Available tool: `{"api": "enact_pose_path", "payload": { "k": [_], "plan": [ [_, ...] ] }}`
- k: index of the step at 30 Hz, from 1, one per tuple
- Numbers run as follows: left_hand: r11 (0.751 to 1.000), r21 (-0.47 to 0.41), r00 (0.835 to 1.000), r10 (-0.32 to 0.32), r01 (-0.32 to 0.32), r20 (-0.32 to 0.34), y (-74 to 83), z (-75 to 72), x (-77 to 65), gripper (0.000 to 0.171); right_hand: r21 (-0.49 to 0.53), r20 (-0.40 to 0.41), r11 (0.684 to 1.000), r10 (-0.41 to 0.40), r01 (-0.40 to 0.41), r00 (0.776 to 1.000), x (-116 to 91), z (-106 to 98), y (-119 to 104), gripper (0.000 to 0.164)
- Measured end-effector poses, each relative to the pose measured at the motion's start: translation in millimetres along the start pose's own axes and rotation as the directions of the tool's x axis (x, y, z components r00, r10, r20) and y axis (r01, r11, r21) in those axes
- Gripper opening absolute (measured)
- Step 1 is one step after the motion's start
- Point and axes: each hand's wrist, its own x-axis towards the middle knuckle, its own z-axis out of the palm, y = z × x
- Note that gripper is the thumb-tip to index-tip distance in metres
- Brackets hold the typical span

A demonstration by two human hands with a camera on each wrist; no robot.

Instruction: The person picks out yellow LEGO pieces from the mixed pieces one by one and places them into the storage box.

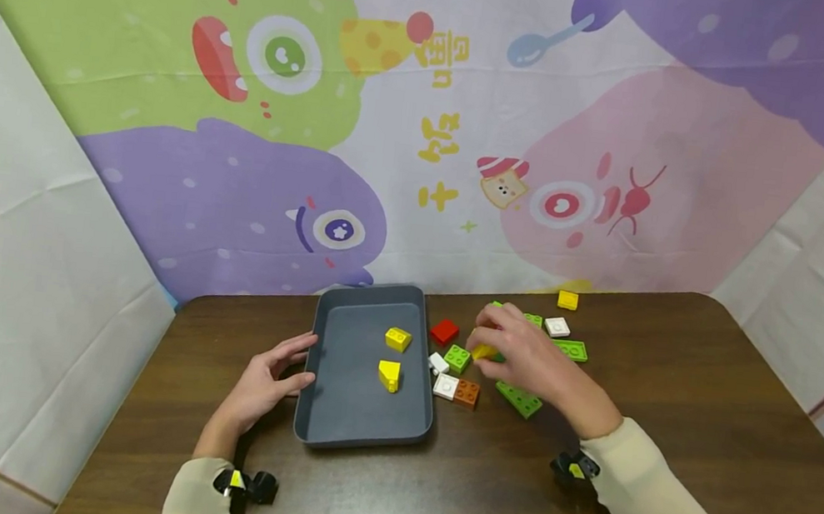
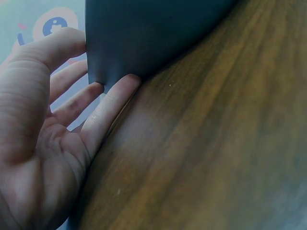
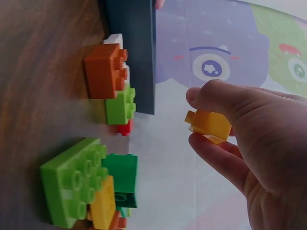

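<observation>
My right hand pinches a yellow toy brick between thumb and fingers, held above the scattered bricks. My left hand rests at the left side of a dark grey tray, its fingers fairly straight and fingertips against the wall, as the left wrist view shows close up. Inside the tray lie a yellow brick and a yellow slanted piece. Below the right hand stand a light green brick, a dark green piece and a yellow brick.
Between tray and right hand sit a red brick, a small green brick, white pieces and an orange-brown brick. Farther right are a white brick, a flat green plate and a yellow brick. A printed cloth backs the table.
</observation>
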Motion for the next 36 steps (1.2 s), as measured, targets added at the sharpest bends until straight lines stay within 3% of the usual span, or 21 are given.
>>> {"api": "enact_pose_path", "payload": {
  "k": [22,36],
  "plan": [
    [1.000,0.003,1.000,0.002,-0.002,0.001,3.2,0.7,-1.0,0.064,0.029,0.026,0.998,0.047,-0.048,0.999,12.5,4.7,-1.8,0.019],
    [1.000,0.000,1.000,-0.006,0.006,-0.001,2.3,0.3,-0.1,0.064,0.061,-0.002,0.998,0.011,-0.011,1.000,30.1,9.7,-7.4,0.015]
  ]
}}
